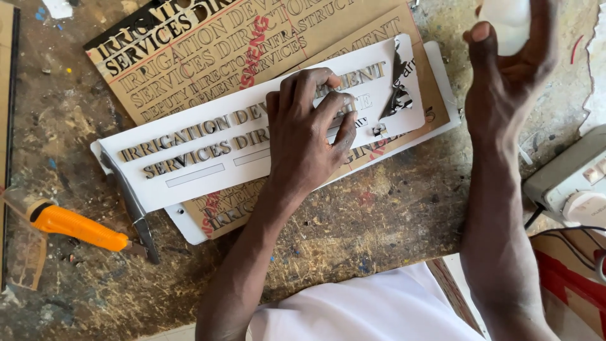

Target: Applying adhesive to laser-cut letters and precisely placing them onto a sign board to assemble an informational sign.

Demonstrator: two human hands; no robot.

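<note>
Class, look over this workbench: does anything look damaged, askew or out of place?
Yes. On the white sign panel, near its right end, a dark strip is peeled up and crumpled, just beyond the left hand pressing the letters.

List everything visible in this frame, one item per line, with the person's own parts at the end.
white sign panel: one, white with raised metallic letters, centre of bench
cardboard template: one, brown with cut-out letters, under and behind the panel
utility knife: one, orange handle, left on bench
power strip: one, grey-white, right edge
workbench: one, worn brown wood
white object: one, top right, in the right hand
left hand: pressing letters on the panel
right hand: raised, gripping the white object
</note>
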